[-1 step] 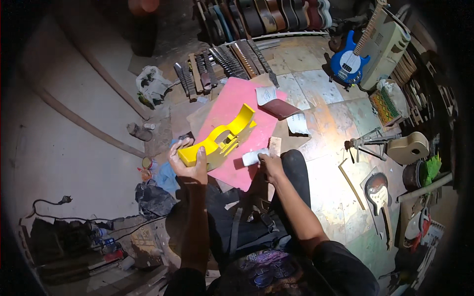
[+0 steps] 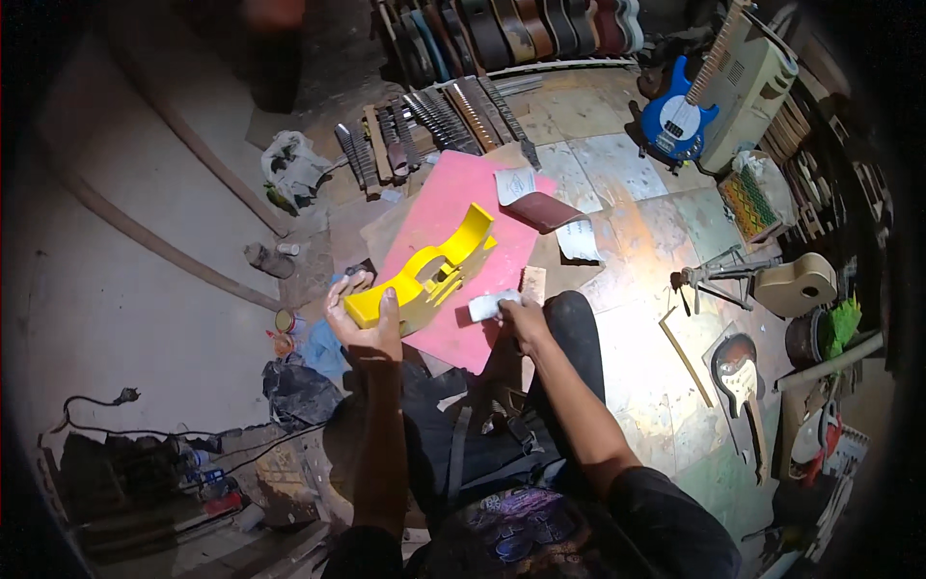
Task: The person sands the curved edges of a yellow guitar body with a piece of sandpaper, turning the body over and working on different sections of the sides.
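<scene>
A yellow guitar body (image 2: 417, 274) with cut-outs sits tilted over a pink board (image 2: 477, 343). My left hand (image 2: 371, 323) grips its left end, thumb on the near side and fingers around the far side. To the right of it my right hand (image 2: 524, 323) holds a small whitish folded pad (image 2: 487, 307), apart from the yellow body; I cannot make out whether it is paper or cloth. A curled sheet of sandpaper (image 2: 540, 212), brown and white, lies on the board's upper right. A pale block (image 2: 532, 282) is just beyond my right hand.
Guitar necks (image 2: 439, 130) and a row of bodies (image 2: 506, 34) line the back. At right are a blue bass (image 2: 675, 125), a stand (image 2: 714, 280) with a cream body (image 2: 796, 287) and another instrument (image 2: 741, 386). A cable (image 2: 125, 396) and dark bag (image 2: 299, 396) are at left.
The whole view has shifted a few pixels; my hands and the things they hold look practically unchanged.
</scene>
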{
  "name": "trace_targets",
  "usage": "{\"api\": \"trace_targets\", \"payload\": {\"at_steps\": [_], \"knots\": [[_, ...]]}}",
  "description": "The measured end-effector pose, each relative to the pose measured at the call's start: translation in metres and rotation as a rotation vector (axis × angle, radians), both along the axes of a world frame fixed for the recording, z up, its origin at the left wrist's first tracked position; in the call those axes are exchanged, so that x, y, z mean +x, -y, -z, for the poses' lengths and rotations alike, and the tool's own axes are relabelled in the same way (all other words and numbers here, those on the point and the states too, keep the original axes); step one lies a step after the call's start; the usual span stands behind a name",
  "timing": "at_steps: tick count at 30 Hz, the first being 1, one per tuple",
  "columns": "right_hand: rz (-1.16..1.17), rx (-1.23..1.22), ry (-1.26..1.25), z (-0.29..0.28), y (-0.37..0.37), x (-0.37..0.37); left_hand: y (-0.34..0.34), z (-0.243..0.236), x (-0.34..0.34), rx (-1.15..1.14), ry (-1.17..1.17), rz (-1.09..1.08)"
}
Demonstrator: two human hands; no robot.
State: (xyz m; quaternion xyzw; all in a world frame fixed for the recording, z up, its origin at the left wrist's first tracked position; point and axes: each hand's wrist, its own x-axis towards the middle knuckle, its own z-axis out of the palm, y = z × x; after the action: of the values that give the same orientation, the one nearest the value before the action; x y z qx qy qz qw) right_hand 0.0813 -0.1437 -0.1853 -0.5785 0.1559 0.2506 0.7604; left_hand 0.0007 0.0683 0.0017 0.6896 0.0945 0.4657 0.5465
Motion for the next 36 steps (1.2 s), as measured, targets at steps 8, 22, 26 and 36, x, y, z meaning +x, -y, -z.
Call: {"api": "trace_targets", "payload": {"at_steps": [8,22,26,36], "knots": [[-0.044,-0.319,0.244,0.024,0.010,0.017,-0.015,0.006,-0.002,-0.026,-0.150,-0.086],[0.099,-0.499,0.427,-0.028,0.068,0.059,-0.019,0.020,-0.003,-0.070,-0.106,-0.049],[0.038,-0.855,0.502,-0.028,0.086,0.078,-0.024,0.021,-0.008,0.055,-0.081,-0.096],[0.053,-1.235,0.585,0.012,0.112,0.104,0.001,0.030,-0.022,0.080,-0.107,-0.092]]}}
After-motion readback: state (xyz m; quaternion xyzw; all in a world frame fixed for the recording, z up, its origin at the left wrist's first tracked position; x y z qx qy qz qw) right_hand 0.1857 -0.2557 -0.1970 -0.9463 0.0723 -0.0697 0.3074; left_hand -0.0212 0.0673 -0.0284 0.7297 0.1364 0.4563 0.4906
